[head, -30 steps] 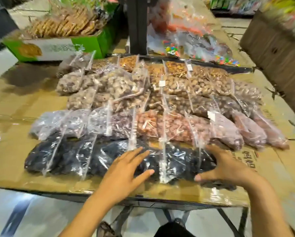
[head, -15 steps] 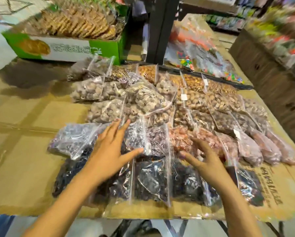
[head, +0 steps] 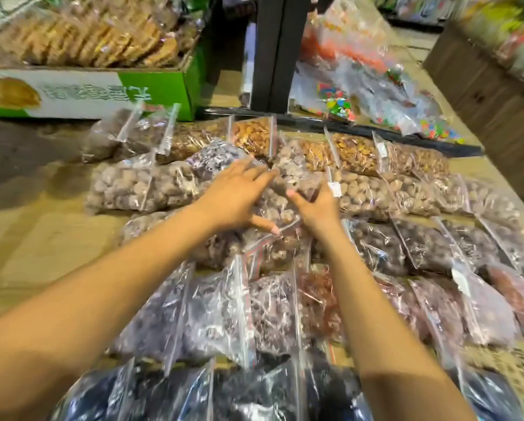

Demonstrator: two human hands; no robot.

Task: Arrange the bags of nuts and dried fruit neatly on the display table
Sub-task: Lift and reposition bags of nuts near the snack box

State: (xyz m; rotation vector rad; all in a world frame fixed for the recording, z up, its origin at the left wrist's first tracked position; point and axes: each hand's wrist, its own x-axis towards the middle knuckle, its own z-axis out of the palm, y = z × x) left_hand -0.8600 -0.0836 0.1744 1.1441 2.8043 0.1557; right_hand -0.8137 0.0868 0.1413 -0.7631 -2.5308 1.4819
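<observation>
Two hands, left hand (head: pixel 234 197) and right hand (head: pixel 317 208), fingers spread, palms down on one clear zip bag of pale brown nuts (head: pixel 280 208); five rows of bags on cardboard-covered worktop (head: pixel 35 238).

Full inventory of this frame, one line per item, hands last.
Clear zip bags of nuts and dried fruit: dozens, tan, brown, purple, black; overlapping rows on the table.
Cardboard-covered display table: one, tan; beneath the bags.
Green and white carton of biscuits: one; far left.
Black post: one; far centre.
Bags of coloured sweets: several; far right.
Left hand: open, flat on middle-row bags.
Right hand: open, beside it.
</observation>
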